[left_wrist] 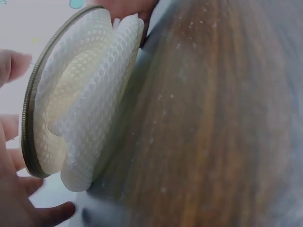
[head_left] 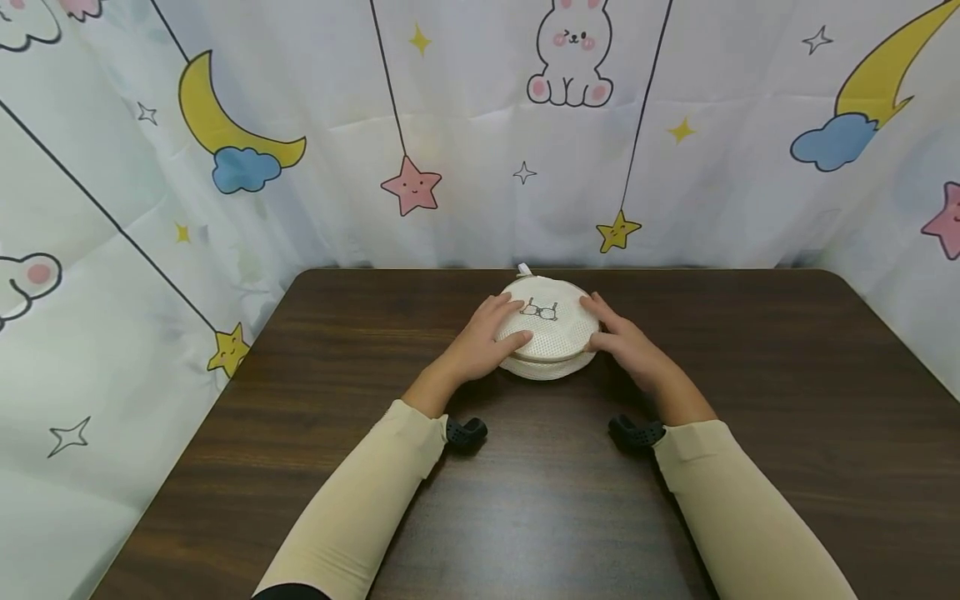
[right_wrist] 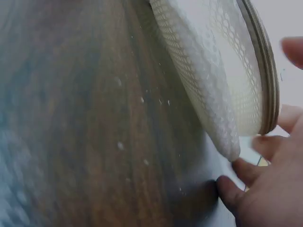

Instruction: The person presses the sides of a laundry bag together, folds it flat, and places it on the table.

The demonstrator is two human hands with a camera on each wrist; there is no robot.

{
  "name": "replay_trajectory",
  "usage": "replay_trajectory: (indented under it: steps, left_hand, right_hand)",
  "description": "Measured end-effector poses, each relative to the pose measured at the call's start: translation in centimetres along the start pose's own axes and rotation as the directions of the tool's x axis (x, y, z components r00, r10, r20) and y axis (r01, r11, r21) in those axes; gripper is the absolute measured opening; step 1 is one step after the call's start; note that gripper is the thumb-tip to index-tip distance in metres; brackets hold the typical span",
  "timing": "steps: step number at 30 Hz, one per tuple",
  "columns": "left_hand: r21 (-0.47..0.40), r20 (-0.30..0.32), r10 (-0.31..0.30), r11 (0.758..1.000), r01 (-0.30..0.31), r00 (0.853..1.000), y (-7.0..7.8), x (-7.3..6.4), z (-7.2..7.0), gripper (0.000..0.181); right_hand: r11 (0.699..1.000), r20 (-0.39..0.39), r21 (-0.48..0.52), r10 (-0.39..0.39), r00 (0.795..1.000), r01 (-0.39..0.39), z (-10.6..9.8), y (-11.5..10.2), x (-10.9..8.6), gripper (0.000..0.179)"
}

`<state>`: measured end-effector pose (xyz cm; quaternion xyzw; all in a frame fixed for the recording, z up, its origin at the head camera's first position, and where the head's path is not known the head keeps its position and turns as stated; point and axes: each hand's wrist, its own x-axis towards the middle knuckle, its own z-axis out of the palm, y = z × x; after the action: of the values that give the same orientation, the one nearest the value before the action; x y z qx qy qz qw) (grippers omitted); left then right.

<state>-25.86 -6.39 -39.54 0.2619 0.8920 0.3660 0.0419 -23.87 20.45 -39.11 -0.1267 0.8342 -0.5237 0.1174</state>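
A round white mesh laundry bag (head_left: 562, 337) lies partly collapsed near the far edge of the table, with a pair of glasses drawn on its top. A dark zipper (left_wrist: 29, 109) circles its upper rim, and a small white loop (head_left: 524, 269) sticks up behind. My left hand (head_left: 478, 342) rests at its left side, thumb and fingers spread over the rim. On the other side my right hand (head_left: 633, 350) touches the right edge with fingers apart. Both wrist views show spread fingers around the bag's sides, and soft mesh folds bulging below the zipper.
The dark wood table (head_left: 525, 500) spreads out on all sides of the bag. A white curtain (head_left: 480, 108) with moons, stars and a rabbit hangs behind and to the left. Black bands (head_left: 467, 432) sit on both wrists, close above the tabletop.
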Motion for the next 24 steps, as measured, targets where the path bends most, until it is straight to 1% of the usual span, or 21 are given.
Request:
replay_trajectory:
  steps: [2,4,5,7,10,13,15,19,24]
  left_hand:
    - [0.021,-0.029,0.029,0.999,-0.029,0.999,0.0,0.0,0.0,0.059]
    - [0.046,-0.041,0.070,0.997,-0.068,0.997,0.0,0.1,0.0,0.058]
    - [0.055,-0.038,0.090,0.995,-0.088,0.995,0.0,0.1,0.0,0.058]
    - [0.065,-0.008,0.112,0.992,-0.111,0.994,0.1,0.2,0.1,0.057]
    - [0.072,0.065,0.116,0.990,-0.121,0.991,0.3,0.1,0.1,0.058]
    - [0.100,0.138,0.083,0.990,-0.097,0.987,0.4,0.0,0.3,0.061]
    - [0.129,0.173,0.065,0.988,-0.088,0.983,0.4,0.0,0.4,0.062]
    - [0.172,0.209,0.052,0.981,-0.089,0.976,0.4,0.0,0.5,0.063]
    - [0.206,0.233,0.042,0.974,-0.091,0.972,0.4,0.1,0.5,0.062]
  right_hand:
    - [0.997,-0.026,-0.051,-0.058,0.998,0.056,0.1,-0.3,0.0,0.074]
    - [0.985,-0.044,-0.130,-0.117,0.992,0.111,0.3,-0.7,0.0,0.069]
    - [0.975,-0.046,-0.179,-0.139,0.989,0.128,0.4,-0.8,0.1,0.068]
    - [0.952,-0.024,-0.258,-0.174,0.984,0.162,0.7,-1.0,0.2,0.067]
    - [0.933,0.033,-0.324,-0.156,0.987,0.159,1.2,-1.1,0.3,0.069]
    - [0.916,0.081,-0.379,-0.113,0.990,0.135,1.4,-1.0,0.3,0.072]
    - [0.911,0.104,-0.395,-0.083,0.991,0.118,1.4,-0.8,0.3,0.074]
    - [0.911,0.138,-0.401,-0.046,0.989,0.098,1.2,-0.5,0.3,0.076]
    - [0.914,0.168,-0.393,-0.034,0.985,0.099,1.1,-0.4,0.4,0.077]
